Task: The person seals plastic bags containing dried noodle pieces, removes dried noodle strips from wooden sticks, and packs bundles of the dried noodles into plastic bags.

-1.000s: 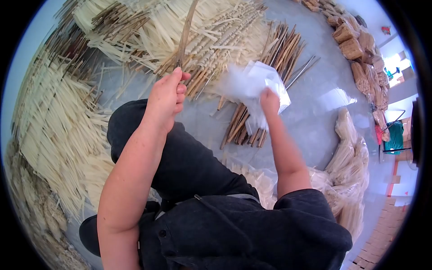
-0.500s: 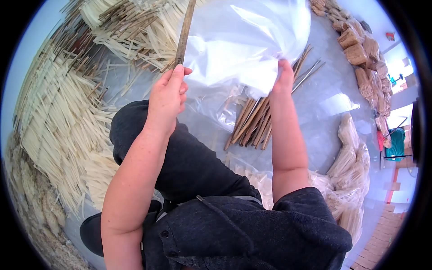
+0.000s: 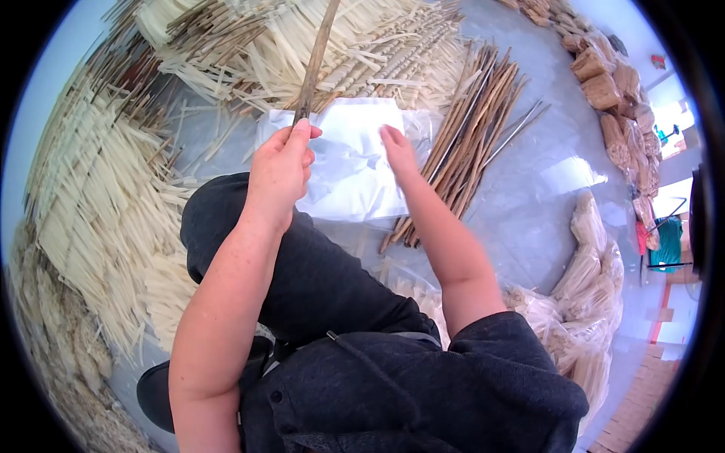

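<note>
My left hand (image 3: pixel 283 166) is closed round a brown wooden stick (image 3: pixel 316 64), which points up and away from me. A clear plastic sheet (image 3: pixel 355 181) spreads between my hands, its left side close by the left fist. At its right part, the fingers of my right hand (image 3: pixel 400 155) are pinched together on the plastic. Behind my right forearm lies a bundle of thin brown sticks (image 3: pixel 468 143) on the floor, partly covered by the arm and the sheet.
Pale flat strips (image 3: pixel 98 204) are heaped along the left, and more strips with sticks (image 3: pixel 377 57) lie at the far side. Plastic-wrapped bundles (image 3: pixel 589 302) rest at my right. Brown packs (image 3: pixel 604 90) line the far right. My bent knee (image 3: pixel 219 219) is below the left hand.
My right hand has moved left and slightly down, bringing the plastic sheet with it. The billowing sheet has dropped lower, uncovering more brown sticks. My left hand stays nearly in place on its stick.
</note>
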The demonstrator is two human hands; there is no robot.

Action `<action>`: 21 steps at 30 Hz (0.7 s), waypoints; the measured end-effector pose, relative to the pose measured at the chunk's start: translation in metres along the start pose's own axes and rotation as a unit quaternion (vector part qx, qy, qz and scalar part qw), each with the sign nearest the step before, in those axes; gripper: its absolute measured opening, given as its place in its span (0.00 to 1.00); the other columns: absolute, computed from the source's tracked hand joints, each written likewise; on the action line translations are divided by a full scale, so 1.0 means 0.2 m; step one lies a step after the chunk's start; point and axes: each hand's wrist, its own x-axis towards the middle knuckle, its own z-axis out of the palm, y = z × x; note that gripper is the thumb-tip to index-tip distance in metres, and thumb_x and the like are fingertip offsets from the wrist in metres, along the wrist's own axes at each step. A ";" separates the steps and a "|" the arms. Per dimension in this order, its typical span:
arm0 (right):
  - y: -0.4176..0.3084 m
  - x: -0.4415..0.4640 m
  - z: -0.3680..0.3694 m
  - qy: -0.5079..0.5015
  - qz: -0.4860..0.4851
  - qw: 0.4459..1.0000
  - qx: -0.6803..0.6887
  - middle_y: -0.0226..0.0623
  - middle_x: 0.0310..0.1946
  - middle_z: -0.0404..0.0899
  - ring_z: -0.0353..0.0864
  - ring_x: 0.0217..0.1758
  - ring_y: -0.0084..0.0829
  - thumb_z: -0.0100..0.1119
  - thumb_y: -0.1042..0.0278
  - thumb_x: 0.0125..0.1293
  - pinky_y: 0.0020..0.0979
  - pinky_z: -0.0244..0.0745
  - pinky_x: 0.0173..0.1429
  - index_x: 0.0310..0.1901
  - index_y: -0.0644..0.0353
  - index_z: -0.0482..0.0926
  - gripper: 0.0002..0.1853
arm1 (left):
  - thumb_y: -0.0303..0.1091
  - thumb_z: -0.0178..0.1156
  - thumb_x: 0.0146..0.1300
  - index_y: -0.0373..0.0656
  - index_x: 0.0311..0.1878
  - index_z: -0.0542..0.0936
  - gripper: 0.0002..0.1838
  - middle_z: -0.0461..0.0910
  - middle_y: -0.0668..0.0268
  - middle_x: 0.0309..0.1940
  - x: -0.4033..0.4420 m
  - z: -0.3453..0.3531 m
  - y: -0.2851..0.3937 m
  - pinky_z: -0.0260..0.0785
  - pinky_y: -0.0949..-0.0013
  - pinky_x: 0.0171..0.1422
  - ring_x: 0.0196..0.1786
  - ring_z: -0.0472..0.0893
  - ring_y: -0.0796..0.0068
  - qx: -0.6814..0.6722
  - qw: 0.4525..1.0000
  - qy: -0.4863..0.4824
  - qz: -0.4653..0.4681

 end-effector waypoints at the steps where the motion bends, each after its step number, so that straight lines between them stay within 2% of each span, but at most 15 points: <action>1: -0.31 -0.13 0.06 -0.112 0.081 0.984 0.114 0.40 0.53 0.80 0.78 0.54 0.36 0.49 0.43 0.70 0.34 0.68 0.63 0.62 0.64 0.72 0.31 | 0.43 0.51 0.73 0.40 0.46 0.77 0.15 0.61 0.81 0.20 0.00 0.01 0.00 0.44 0.83 0.17 0.17 0.54 0.93 -0.001 1.000 -0.001 -0.001; 2: -0.47 -0.22 0.12 -0.201 0.096 0.940 0.260 0.39 0.53 0.79 0.79 0.52 0.35 0.47 0.41 0.71 0.36 0.69 0.62 0.63 0.62 0.70 0.32 | 0.43 0.51 0.72 0.41 0.46 0.77 0.15 0.62 0.80 0.20 0.00 0.03 0.00 0.46 0.82 0.17 0.17 0.55 0.92 0.018 1.000 0.001 -0.009; 4: -0.77 -0.42 0.20 -0.257 0.120 0.858 0.428 0.40 0.53 0.78 0.79 0.49 0.34 0.50 0.46 0.71 0.35 0.70 0.59 0.63 0.62 0.68 0.29 | 0.43 0.51 0.72 0.42 0.47 0.77 0.14 0.63 0.80 0.20 0.01 0.05 -0.03 0.47 0.82 0.18 0.17 0.56 0.91 0.037 0.999 0.002 -0.018; 6: -0.93 -0.56 0.23 -0.266 0.072 0.868 0.412 0.43 0.54 0.77 0.75 0.56 0.34 0.49 0.53 0.72 0.35 0.68 0.62 0.62 0.62 0.67 0.25 | 0.42 0.54 0.67 0.37 0.46 0.78 0.17 0.75 0.66 0.27 0.05 0.07 -0.11 0.65 0.72 0.30 0.27 0.72 0.79 0.156 0.987 -0.023 0.040; 7: -0.95 -0.57 0.21 -0.229 0.108 0.873 0.418 0.44 0.51 0.77 0.76 0.56 0.34 0.53 0.61 0.70 0.35 0.68 0.62 0.58 0.62 0.69 0.19 | 0.40 0.54 0.64 0.35 0.51 0.76 0.19 0.81 0.55 0.34 0.06 0.07 -0.11 0.71 0.64 0.41 0.35 0.80 0.65 0.188 0.981 -0.046 0.017; 8: -0.92 -0.57 0.20 -0.227 0.105 0.874 0.417 0.44 0.51 0.77 0.76 0.56 0.34 0.53 0.61 0.70 0.35 0.68 0.62 0.58 0.62 0.69 0.19 | 0.40 0.54 0.64 0.35 0.51 0.76 0.19 0.81 0.55 0.34 0.06 0.07 -0.12 0.71 0.64 0.41 0.35 0.80 0.65 0.188 0.981 -0.049 0.020; 10: -0.77 -0.54 0.19 -0.120 0.039 0.903 0.410 0.43 0.48 0.78 0.77 0.54 0.35 0.55 0.65 0.67 0.35 0.70 0.59 0.55 0.63 0.70 0.18 | 0.41 0.54 0.64 0.36 0.55 0.74 0.22 0.82 0.49 0.39 0.06 0.08 -0.18 0.72 0.59 0.47 0.41 0.83 0.54 0.349 0.913 -0.142 0.154; 11: -0.72 -0.52 0.17 -0.023 0.081 0.909 0.409 0.35 0.36 0.77 0.78 0.37 0.26 0.55 0.69 0.63 0.27 0.74 0.37 0.51 0.63 0.71 0.15 | 0.42 0.53 0.64 0.36 0.59 0.72 0.24 0.81 0.46 0.45 0.06 0.08 -0.20 0.71 0.56 0.54 0.49 0.80 0.47 0.393 0.890 -0.190 0.134; 12: -0.63 -0.49 0.11 0.060 0.117 0.913 0.385 0.33 0.30 0.74 0.74 0.27 0.25 0.53 0.70 0.63 0.27 0.72 0.30 0.50 0.64 0.70 0.15 | 0.41 0.58 0.65 0.41 0.65 0.69 0.27 0.81 0.55 0.46 0.05 0.07 -0.23 0.70 0.65 0.53 0.49 0.80 0.65 0.374 0.878 -0.262 0.147; 13: -0.50 -0.45 0.04 0.109 0.092 0.922 0.361 0.30 0.24 0.70 0.67 0.19 0.22 0.51 0.71 0.63 0.26 0.66 0.22 0.51 0.62 0.68 0.14 | 0.40 0.58 0.65 0.42 0.65 0.69 0.26 0.80 0.56 0.48 0.01 0.07 -0.23 0.70 0.66 0.54 0.49 0.80 0.66 0.411 0.858 -0.265 0.160; 14: -0.39 -0.43 -0.04 0.155 0.102 0.920 0.344 0.29 0.21 0.67 0.63 0.15 0.20 0.49 0.70 0.65 0.24 0.60 0.17 0.50 0.59 0.67 0.12 | 0.39 0.58 0.65 0.42 0.65 0.70 0.26 0.80 0.57 0.50 -0.02 0.07 -0.22 0.70 0.67 0.55 0.50 0.79 0.66 0.448 0.835 -0.267 0.175; 15: -0.28 -0.41 -0.12 0.179 0.109 0.919 0.334 0.27 0.18 0.64 0.60 0.13 0.19 0.48 0.70 0.66 0.24 0.57 0.14 0.47 0.57 0.66 0.09 | 0.39 0.58 0.65 0.42 0.65 0.70 0.26 0.80 0.57 0.50 -0.01 0.07 -0.21 0.70 0.67 0.55 0.50 0.79 0.66 0.447 0.836 -0.266 0.177; 17: -0.08 -0.42 -0.24 0.200 0.113 0.919 0.321 0.27 0.18 0.65 0.61 0.13 0.20 0.48 0.69 0.66 0.23 0.58 0.14 0.45 0.57 0.66 0.07 | 0.39 0.58 0.66 0.41 0.62 0.73 0.23 0.81 0.59 0.49 0.00 0.06 -0.19 0.71 0.67 0.55 0.48 0.80 0.68 0.407 0.870 -0.233 0.154; 21: 0.28 -0.50 -0.36 0.216 0.136 0.924 0.283 0.28 0.17 0.66 0.66 0.15 0.22 0.49 0.70 0.65 0.26 0.62 0.16 0.43 0.56 0.69 0.06 | 0.36 0.57 0.67 0.39 0.56 0.78 0.17 0.82 0.60 0.47 -0.01 0.06 -0.18 0.72 0.69 0.54 0.47 0.80 0.70 0.379 0.882 -0.244 0.136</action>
